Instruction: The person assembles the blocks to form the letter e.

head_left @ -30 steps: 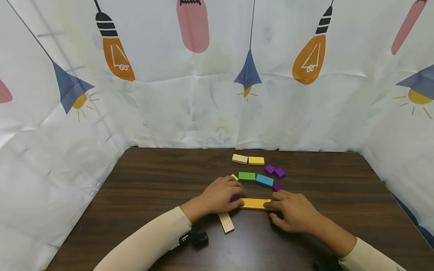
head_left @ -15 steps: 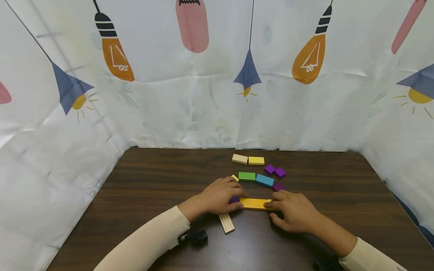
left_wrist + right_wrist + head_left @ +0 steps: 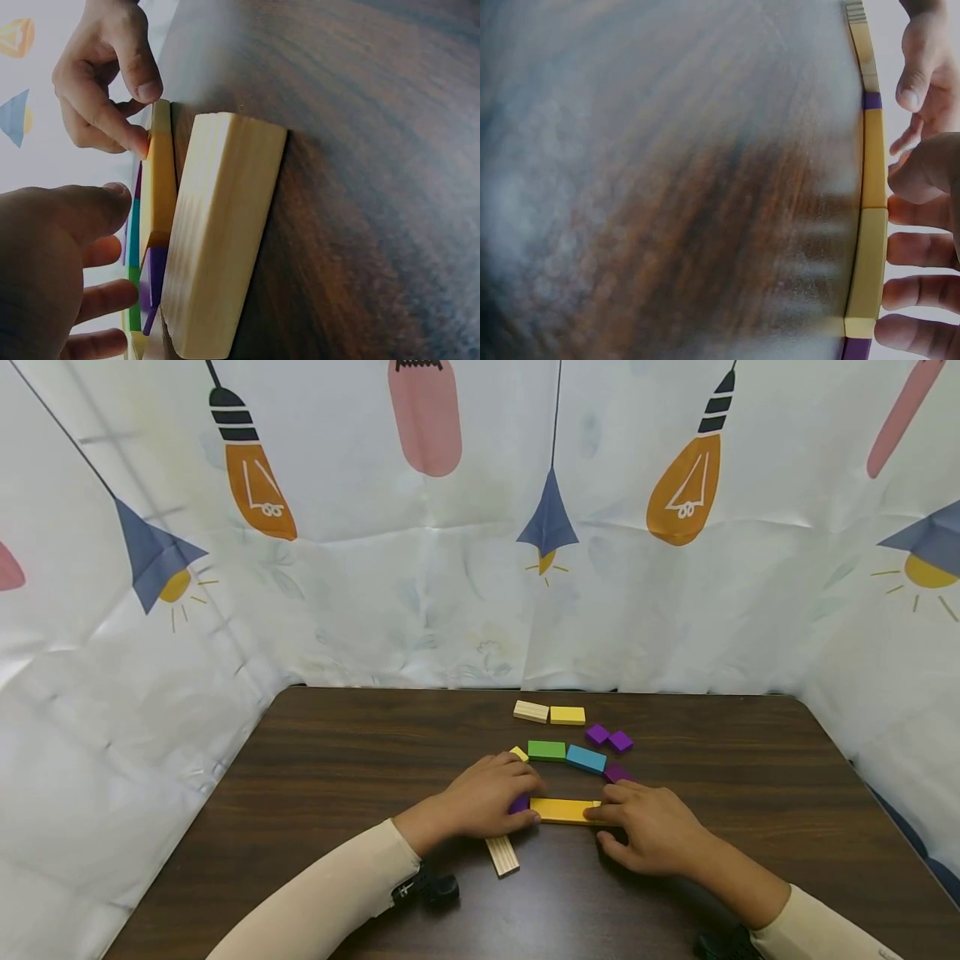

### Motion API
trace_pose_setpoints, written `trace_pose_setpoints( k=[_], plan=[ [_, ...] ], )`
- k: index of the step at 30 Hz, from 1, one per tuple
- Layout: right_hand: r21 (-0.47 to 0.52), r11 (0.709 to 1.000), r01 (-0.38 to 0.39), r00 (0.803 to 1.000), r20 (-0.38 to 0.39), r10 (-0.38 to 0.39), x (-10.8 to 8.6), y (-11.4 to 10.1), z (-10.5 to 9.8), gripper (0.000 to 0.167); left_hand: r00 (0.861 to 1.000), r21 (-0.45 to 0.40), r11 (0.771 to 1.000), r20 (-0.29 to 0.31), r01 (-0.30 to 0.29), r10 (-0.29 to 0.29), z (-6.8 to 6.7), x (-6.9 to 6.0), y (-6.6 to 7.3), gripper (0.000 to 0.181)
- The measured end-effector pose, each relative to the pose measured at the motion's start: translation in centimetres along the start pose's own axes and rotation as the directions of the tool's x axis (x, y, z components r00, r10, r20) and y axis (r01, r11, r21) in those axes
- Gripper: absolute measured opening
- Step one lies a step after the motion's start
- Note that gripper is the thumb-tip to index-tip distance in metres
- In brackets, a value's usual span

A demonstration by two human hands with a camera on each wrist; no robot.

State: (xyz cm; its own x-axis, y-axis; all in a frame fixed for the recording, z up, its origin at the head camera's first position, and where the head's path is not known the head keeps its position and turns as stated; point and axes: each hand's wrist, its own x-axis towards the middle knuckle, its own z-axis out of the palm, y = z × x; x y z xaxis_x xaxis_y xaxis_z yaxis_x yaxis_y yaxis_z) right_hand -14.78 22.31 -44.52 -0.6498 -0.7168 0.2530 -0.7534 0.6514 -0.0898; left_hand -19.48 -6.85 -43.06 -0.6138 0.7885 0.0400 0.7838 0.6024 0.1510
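An orange-yellow block (image 3: 561, 811) lies flat between the two hands. My left hand (image 3: 483, 793) is over its left end, beside a purple block (image 3: 519, 803); in the left wrist view its thumb and fingers are spread, with nothing between them. A plain wooden block (image 3: 503, 857) slants toward the front just below that hand. My right hand (image 3: 648, 831) has its index fingertip at the orange block's right end. In the right wrist view, its fingertips lie along a pale yellow block (image 3: 866, 270), which the hand mostly covers in the head view.
Behind the hands, a green block (image 3: 547, 751), a blue block (image 3: 586, 759) and a purple piece (image 3: 617, 773) form a curve. Farther back lie a wooden block (image 3: 531, 712), a yellow block (image 3: 567, 716) and two purple blocks (image 3: 608, 738). A printed curtain stands behind the table (image 3: 360, 735).
The left hand has shifted very slightly, and more of the purple block shows beside its thumb. The right hand and the other blocks look unmoved.
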Motion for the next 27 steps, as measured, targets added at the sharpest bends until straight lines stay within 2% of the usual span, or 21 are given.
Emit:
trace_pose_setpoints(
  k=[6, 14, 20, 27],
  plan=[
    [-0.003, 1.000, 0.004, 1.000, -0.004, -0.004, 0.0, 0.0, -0.2, 0.027, 1.000, 0.005, 1.000, -0.016, 0.005, -0.004, 0.0, -0.5, 0.2, 0.037],
    [0.009, 1.000, 0.001, 1.000, 0.010, -0.001, 0.0, -0.1, -0.4, 0.026, 0.997, -0.007, 1.000, -0.075, 0.010, -0.010, -0.1, -1.0, 0.3, 0.033],
    [0.006, 1.000, -0.025, 0.999, 0.038, 0.024, 0.0, 0.0, -0.3, 0.027, 0.998, -0.013, 1.000, -0.063, 0.011, -0.012, -0.2, -1.2, 0.6, 0.031],
    [0.001, 1.000, -0.014, 0.999, 0.034, 0.014, 0.0, 0.1, -0.2, 0.027, 0.999, 0.004, 1.000, -0.033, 0.006, -0.006, 0.2, -1.4, 0.8, 0.036]
  ],
)
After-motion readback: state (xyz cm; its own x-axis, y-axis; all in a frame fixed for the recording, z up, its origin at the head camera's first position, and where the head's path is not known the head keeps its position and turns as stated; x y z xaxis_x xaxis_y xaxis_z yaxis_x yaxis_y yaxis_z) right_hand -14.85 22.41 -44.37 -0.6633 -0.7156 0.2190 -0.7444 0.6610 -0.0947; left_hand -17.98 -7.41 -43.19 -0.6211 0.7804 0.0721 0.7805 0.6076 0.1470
